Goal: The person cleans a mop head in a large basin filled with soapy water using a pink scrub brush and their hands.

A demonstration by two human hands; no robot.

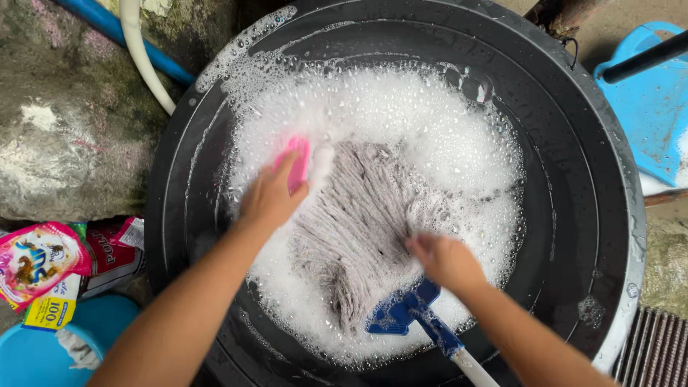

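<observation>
Head view, looking down into a wide black basin [573,165] of soapy water. Your left hand [271,197] closes around a pink scrub brush [299,163] and presses it onto the far-left edge of the grey string mop head [351,229], which lies spread at the basin's centre, ringed by white foam [401,107]. Your right hand [446,259] pins the strands at the near right, fingers curled down into them, just beyond the blue mop clamp [398,312] and its white handle [473,367].

Judged from this pose, the step is scrubbing the strands. Keep the right hand firm near the clamp so the head does not slide; draw the brush along the strands, not across, to avoid tangling. Work 1 section at a time and keep the strokes inside the foam so little spills over the rim.

Left of the basin lie 2 detergent sachets [43,261], a blue bucket [43,351], and blue and white hoses [140,50].
</observation>
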